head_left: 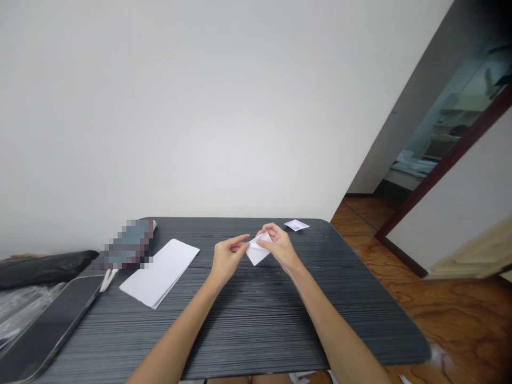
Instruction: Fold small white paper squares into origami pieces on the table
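At far left lies a dark slab (56, 325) with rounded corners, then a flat, layered oblong of white paper (160, 274) on the finely streaked black tabletop (260, 330). Over its middle, the left hand (228, 260) pinches the left corner of a small folded paper (256, 256), pointed below; the right hand (282, 248) clasps its right side, thumb in front, fingers behind. Farther right rests a paper diamond (296, 225).

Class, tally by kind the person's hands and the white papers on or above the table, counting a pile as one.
Hands: 2 (left hand, right hand)
Small folded papers: 2 (held paper, far paper)
Paper pile: 1
Total: 5
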`<state>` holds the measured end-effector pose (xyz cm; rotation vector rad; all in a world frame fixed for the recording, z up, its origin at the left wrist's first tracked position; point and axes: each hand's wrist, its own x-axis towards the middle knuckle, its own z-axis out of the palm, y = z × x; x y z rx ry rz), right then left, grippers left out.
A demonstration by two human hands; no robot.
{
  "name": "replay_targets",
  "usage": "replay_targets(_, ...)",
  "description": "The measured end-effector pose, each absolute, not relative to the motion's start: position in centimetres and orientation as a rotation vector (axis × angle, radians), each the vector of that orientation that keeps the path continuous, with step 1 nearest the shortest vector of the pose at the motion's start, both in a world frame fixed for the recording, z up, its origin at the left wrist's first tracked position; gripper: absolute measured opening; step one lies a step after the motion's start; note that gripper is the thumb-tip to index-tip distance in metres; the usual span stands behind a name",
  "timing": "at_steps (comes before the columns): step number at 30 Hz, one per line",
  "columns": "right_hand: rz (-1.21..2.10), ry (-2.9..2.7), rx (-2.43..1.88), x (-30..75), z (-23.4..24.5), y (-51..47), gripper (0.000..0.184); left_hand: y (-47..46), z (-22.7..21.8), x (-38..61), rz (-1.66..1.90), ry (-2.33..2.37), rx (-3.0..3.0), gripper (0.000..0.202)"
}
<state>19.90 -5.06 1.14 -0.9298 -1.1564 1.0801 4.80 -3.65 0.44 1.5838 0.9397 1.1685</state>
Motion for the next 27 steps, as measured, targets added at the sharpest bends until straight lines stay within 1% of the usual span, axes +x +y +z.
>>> replay_targets(4,1.171,-1.085,-1.003,20.4,1.0,-5.0,0.051,-3.6,0.5,4.6,1.193,0.986,1.611,0.034)
replay_targets(8,1.237,-1.084,-1.131,20.7,1.0,-5.0,0.056,-3.6,0.6,4.5,1.206,1.01,1.63,0.034)
replay_targets(12,1.296,-1.142,-1.084,20.5,1.1,-5.3,0.066,-3.7,0.7,4.5,1.216,1.013,1.631,0.034)
replay_targets(15,1.267,-1.146,-1.088,20.3,1.2,-5.5,0.073,-3.7,0.7,4.5,1.216,1.005,1.621,0.033)
replay_targets(20,1.325,-1.144,-0.995,20.7,1.2,-5.4,0.076,-3.5,0.8,4.6,1.233,0.971,1.527,0.034)
replay_targets(22,1.36,-1.156,-0.937,21.1,1.4,-5.3,0.071,-3.3,1.0,4.5,1.23,0.977,1.497,0.035)
replay_targets(23,1.369,-1.164,-0.917,21.3,1.4,-5.3,0.064,-3.2,1.2,4.4,1.216,0.979,1.501,0.034)
replay_targets(25,1.378,-1.181,-0.9,21.6,1.5,-5.3,0.042,-3.2,1.6,4.1,1.157,0.963,1.574,0.03)
replay_targets(27,1.379,-1.174,-0.917,21.9,1.3,-5.2,0.018,-3.3,2.1,3.7,1.078,0.896,1.771,0.026)
